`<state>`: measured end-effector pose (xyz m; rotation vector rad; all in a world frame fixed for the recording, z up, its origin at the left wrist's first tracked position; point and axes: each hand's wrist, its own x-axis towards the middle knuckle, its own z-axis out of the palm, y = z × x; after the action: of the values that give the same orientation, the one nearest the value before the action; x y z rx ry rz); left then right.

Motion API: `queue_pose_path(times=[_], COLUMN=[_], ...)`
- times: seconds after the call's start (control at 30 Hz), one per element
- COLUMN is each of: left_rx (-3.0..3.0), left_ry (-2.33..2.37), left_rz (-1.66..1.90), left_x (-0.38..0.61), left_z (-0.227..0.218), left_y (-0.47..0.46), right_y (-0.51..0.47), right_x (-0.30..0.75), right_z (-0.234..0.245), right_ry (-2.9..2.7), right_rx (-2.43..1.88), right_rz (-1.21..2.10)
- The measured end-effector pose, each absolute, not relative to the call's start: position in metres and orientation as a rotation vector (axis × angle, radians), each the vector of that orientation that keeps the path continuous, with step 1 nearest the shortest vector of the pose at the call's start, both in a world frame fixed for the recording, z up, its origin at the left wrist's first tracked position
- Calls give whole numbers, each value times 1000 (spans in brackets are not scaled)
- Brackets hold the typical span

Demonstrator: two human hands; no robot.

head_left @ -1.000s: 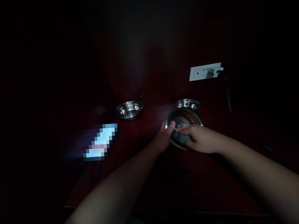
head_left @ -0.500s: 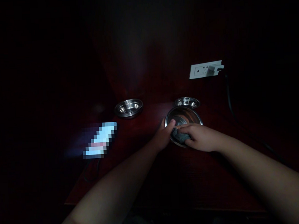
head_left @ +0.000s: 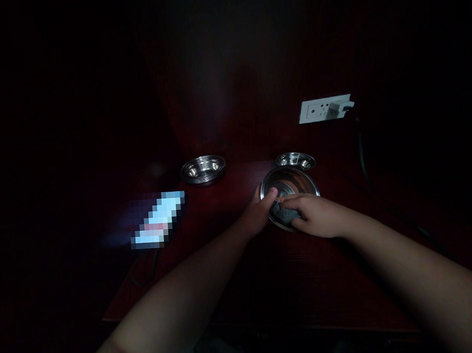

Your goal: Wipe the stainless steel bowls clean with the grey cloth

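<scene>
The scene is very dark. My left hand grips the near-left rim of a steel bowl, thumb over the edge. It stands on a dark red wooden table. My right hand is closed on a grey cloth and presses it against the bowl's near rim.
A second steel bowl sits to the left, a third just behind the held one. A lit, blurred phone screen lies at the left with a cable. On the wall, a white socket holds a plug with a black cord.
The right hand with the cloth has shifted slightly along the bowl's near rim. The left hand keeps its hold on the rim.
</scene>
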<state>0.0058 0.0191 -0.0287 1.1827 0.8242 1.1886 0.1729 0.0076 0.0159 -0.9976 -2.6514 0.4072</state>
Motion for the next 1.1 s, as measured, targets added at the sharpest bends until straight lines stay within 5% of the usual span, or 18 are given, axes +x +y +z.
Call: queue_pose_path(times=[1.1], left_rx=[1168], left_ry=[782], left_rz=[1183], left_x=[7], left_z=[-32], left_y=[23], right_y=[9], right_x=[173], right_z=[13], right_ry=[-2641], right_rx=[-997], right_rz=[464])
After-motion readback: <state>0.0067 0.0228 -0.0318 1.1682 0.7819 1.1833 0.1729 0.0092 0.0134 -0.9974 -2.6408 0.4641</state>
